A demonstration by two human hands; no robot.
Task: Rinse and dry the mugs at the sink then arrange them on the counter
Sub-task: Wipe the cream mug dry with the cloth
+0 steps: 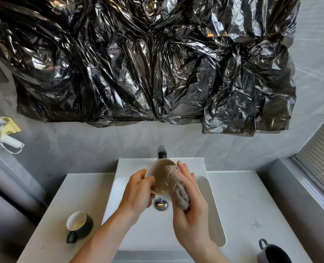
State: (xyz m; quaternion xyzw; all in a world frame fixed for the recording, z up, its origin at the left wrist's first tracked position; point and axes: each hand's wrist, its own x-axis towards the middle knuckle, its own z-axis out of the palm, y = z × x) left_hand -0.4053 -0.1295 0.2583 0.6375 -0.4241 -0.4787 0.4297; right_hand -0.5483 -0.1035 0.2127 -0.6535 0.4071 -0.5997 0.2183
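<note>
From the head camera, the left hand grips a cream mug above the sink, mouth tilted toward the camera. The right hand holds a grey cloth curled in its fingers, its end pushed into the mug. A dark green mug stands on the counter at left, a grey mug at right; no writing is readable.

Over the white sink I see the left hand gripping a cream mug tilted on its side, mouth toward me. The right hand holds a grey chenille cloth whose upper end is pushed into the mug's mouth. A chrome faucet stands behind, a drain stopper below. On the counter, a dark green mug sits left, a grey-blue mug right. Crumpled black plastic sheeting covers the wall.
</note>
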